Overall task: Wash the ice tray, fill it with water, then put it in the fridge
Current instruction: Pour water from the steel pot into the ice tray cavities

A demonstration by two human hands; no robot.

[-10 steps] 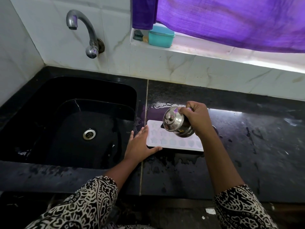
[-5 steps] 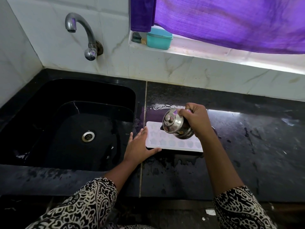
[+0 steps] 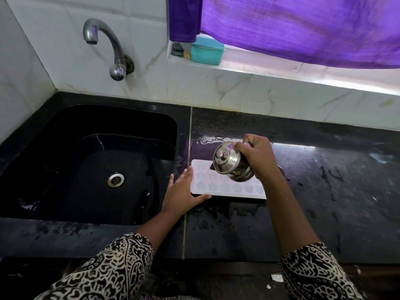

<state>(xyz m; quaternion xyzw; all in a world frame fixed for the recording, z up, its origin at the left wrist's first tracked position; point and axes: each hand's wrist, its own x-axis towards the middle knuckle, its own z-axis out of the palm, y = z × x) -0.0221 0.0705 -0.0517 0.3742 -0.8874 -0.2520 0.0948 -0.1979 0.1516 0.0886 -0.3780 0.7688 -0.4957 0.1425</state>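
White plastic, the ice tray (image 3: 227,188) lies flat on the wet black counter (image 3: 324,202), just past the seam from the sink (image 3: 54,118), which sits at nine o'clock from it. The left hand (image 3: 181,191) lies flat with straight fingers against the tray's nine-o'clock end, its thumb reaching along the six-o'clock edge at the corner. It seems placed there as a stop, so the light tray cannot slide on the slick stone while water goes in. Over the tray's twelve-o'clock side the right hand (image 3: 256,156) wraps its fingers round a small steel pot (image 3: 229,164), lidded and tipped toward nine o'clock. The pot is low above the moulds, probably so the pour lands in the small shaped cells instead of splashing. No stream can be made out, and whether the cells hold water yet is hard to tell. The tap (image 3: 104,40) at eleven o'clock shows no water. Filling looks like the step in hand; the carry to the fridge will call for a level tray. At twelve o'clock a teal box (image 3: 207,51) stands on the sill under a purple curtain (image 3: 303,29).
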